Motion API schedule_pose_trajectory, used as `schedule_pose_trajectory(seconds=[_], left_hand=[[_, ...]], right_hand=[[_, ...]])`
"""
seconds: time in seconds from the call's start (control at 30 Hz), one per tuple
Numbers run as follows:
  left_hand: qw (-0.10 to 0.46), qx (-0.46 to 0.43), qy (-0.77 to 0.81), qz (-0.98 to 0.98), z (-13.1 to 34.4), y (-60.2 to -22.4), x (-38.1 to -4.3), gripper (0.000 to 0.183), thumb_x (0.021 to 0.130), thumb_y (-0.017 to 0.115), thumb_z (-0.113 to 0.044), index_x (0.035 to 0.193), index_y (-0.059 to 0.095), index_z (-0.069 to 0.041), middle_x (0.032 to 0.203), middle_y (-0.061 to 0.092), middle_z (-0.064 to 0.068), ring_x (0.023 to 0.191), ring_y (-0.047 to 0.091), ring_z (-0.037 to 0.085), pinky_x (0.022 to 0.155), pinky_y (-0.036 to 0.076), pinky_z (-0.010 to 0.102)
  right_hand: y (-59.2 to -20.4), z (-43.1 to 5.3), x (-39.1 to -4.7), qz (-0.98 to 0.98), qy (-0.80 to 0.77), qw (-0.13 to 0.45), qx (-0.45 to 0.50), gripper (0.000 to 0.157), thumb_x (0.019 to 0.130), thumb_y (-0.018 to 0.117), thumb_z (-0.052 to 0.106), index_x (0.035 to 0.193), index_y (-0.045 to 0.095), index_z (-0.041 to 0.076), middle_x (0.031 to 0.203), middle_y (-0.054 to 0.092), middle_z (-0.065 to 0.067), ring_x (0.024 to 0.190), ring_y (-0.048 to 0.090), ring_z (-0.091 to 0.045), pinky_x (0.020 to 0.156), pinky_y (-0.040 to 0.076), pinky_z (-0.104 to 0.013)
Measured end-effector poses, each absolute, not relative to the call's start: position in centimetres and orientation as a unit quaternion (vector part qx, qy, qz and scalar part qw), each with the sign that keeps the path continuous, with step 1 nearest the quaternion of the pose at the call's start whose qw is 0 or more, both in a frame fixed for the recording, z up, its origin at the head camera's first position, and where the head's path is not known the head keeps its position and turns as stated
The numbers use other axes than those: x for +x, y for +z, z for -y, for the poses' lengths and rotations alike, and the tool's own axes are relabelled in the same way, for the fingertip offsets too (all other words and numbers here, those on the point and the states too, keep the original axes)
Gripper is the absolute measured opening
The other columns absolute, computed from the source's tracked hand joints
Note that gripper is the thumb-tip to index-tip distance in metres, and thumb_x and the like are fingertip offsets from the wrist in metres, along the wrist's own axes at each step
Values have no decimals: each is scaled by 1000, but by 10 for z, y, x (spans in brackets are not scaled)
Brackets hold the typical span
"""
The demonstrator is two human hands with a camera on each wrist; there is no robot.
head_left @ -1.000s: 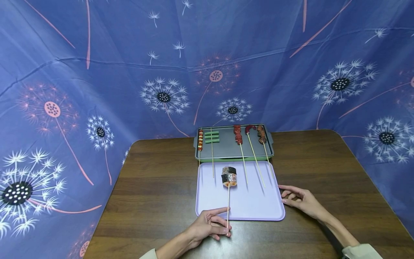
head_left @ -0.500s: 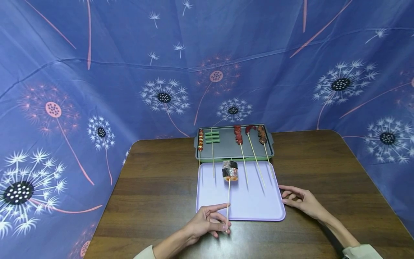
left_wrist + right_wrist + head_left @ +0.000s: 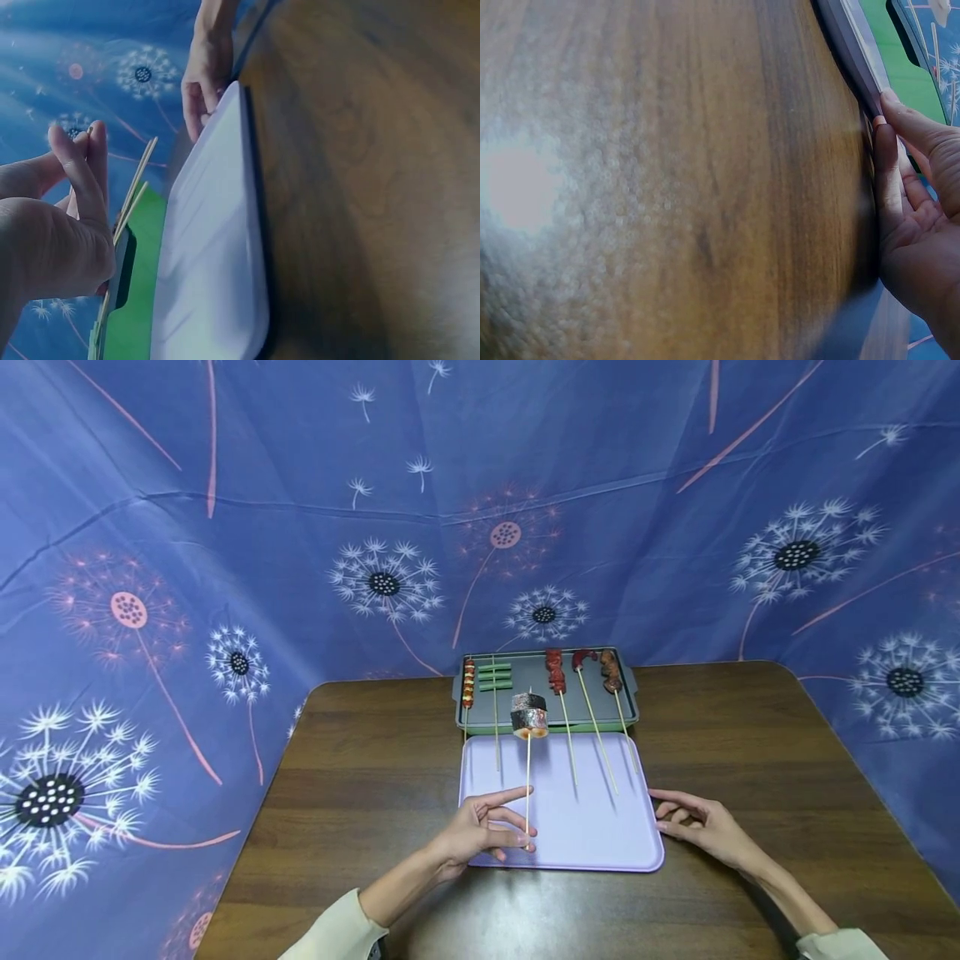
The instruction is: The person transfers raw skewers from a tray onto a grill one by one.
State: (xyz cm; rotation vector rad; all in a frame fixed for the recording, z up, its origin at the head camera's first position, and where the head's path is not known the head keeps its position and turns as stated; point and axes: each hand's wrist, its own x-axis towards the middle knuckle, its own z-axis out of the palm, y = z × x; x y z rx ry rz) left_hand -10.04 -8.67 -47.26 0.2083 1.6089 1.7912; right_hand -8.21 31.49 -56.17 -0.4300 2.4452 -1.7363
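Note:
My left hand [image 3: 483,827] pinches the lower end of a wooden skewer [image 3: 528,777] between thumb and fingers, the index finger stretched along it. Two thick black-and-silver chunks with pale orange undersides [image 3: 529,718] are threaded at its top. They are raised over the border between the lilac tray [image 3: 600,852] and the grey grill plate [image 3: 525,706]. In the left wrist view the left hand [image 3: 67,202] appears side-on, the chunks hidden. My right hand [image 3: 697,822] holds the tray's right edge; in the right wrist view, thumb and finger [image 3: 889,161] meet at the rim.
On the grill lie a red-and-yellow skewer [image 3: 468,683], a green vegetable skewer [image 3: 495,675], a red meat skewer [image 3: 556,672], a curled dark-red skewer [image 3: 583,658] and a brown meat skewer [image 3: 611,672]. Their sticks jut over the tray. A wooden table [image 3: 360,793] meets a blue dandelion cloth [image 3: 390,635].
My left hand has moved forward and up with the skewer, carrying its chunks from over the tray toward the grill's front edge. My right hand stays at the tray's right edge.

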Motion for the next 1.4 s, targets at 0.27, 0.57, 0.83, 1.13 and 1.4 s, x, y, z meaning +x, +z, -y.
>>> schedule_pose_trajectory(seconds=[0.27,0.57,0.83,1.13,1.4], left_hand=[[362,67,697,-615,74,-469,-127,68,89,70,5,150,52,-17,99,79,0,82,77,11,55,50,16],[366,50,700,-612,69,-456,-153,65,93,69,3,151,50,-17,101,79,0,82,76,9,55,49,13],[373,47,691,-617,64,-449,-169,68,94,67,3,155,45,-17,99,78,-3,81,76,8,53,48,11],[375,43,699,-608,56,-448,-189,72,94,66,6,157,40,-15,101,78,-1,80,75,7,53,49,9],[378,10,706,-598,52,-450,-203,70,94,65,6,157,41,-16,113,77,10,79,75,8,55,51,9]], right_hand=[[-563,-319,-78,-817,-558,52,-132,45,93,71,2,135,58,-9,100,69,-3,79,64,0,63,53,-22],[-567,-317,-81,-814,-562,54,-134,45,93,71,2,135,58,-9,100,69,-5,80,64,1,64,53,-21],[-569,-313,-77,-808,-569,43,-147,44,92,70,-2,133,59,-10,99,69,-4,78,65,-1,63,53,-22],[-568,-314,-84,-805,-571,41,-157,44,92,70,-3,133,58,-12,99,69,-4,79,65,-1,62,53,-22],[-567,-314,-85,-807,-565,39,-167,44,91,70,-3,133,58,-13,99,69,-4,79,65,-2,63,53,-22]])
